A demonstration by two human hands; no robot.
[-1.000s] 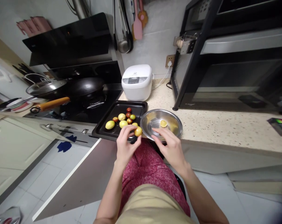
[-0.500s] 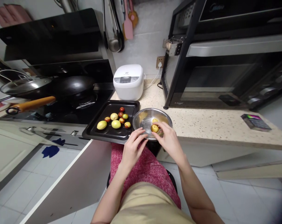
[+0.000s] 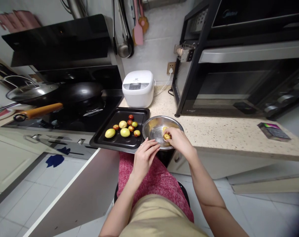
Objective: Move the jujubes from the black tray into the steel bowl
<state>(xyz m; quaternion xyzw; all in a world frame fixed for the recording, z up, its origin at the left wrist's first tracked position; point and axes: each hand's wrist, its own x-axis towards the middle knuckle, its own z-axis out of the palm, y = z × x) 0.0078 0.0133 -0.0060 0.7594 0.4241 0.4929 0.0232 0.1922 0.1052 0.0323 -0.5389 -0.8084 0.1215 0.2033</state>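
Counted three larger fruits (image 3: pixel 125 132) and six smaller fruits (image 3: pixel 131 128) on one tray (image 3: pixel 115 141), beyond the left hand (image 3: pixel 143 158). Found two fruits (image 3: pixel 167 136) visible in one bowl (image 3: pixel 154 131) at the right hand (image 3: pixel 180 141). Logged one rice cooker (image 3: pixel 139 97) ahead of both hands, two pans (image 3: pixel 82 92) far left, one box (image 3: pixel 274 131) far right.

Speckled countertop (image 3: pixel 213 131) with tray (image 3: pixel 118 141), bowl (image 3: pixel 154 130), rice cooker (image 3: pixel 139 92), box (image 3: pixel 274 132).

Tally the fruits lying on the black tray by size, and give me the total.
Larger yellow fruits: 3
Smaller red, green or mottled fruits: 6
Total on the black tray: 9
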